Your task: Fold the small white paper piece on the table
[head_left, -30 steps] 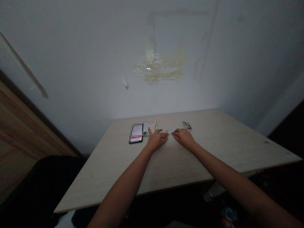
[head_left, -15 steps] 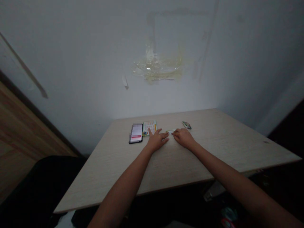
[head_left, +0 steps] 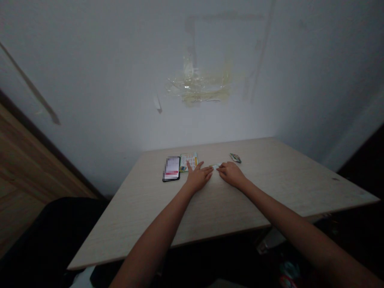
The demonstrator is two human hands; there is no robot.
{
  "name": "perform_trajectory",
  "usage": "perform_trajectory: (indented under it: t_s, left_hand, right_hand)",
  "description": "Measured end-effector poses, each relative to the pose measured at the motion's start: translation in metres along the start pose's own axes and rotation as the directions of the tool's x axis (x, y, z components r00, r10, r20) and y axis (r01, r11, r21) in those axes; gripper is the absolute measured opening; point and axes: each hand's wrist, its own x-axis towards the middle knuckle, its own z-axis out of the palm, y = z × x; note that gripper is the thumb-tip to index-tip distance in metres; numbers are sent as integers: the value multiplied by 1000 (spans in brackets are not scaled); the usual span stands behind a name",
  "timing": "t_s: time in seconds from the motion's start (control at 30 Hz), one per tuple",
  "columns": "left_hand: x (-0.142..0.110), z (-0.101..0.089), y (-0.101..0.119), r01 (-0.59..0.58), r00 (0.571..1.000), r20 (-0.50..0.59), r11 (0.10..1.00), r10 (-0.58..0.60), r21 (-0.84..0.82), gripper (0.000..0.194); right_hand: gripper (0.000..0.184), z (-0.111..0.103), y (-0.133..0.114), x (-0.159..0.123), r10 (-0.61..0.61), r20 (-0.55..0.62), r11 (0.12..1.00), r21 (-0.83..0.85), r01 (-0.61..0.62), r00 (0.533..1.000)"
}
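Note:
A small strip of light paper lies flat on the table between my two hands, partly covered by fingers. My left hand rests with spread fingers. Its thumb lies over a printed sheet with rows of small pictures, and its other fingertips meet the strip's left end. At the strip's right end, my right hand has its fingers bent together on the paper. A phone with a lit, partly blurred screen lies left of the printed sheet. Beyond my right hand sits a small folded colourful paper piece.
The pale wooden table meets a wall marked with old clear tape. A dark chair-like shape stands at the left, beside wooden panelling. Dim clutter lies under the table at right.
Both hands stay almost in place. The left fingers shift slightly at the strip's end, and the strip looks a little altered in angle. Phone and other papers stay put.

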Motion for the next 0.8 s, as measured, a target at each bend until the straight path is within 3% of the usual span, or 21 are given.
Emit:
perform_trajectory:
  t_s: [0.8]
  left_hand:
    - [1,2,1,-78,991,-101,990,90,116,36]
  right_hand:
    - [31,-3,-3,-2,19,16,1000,14,-19,1000]
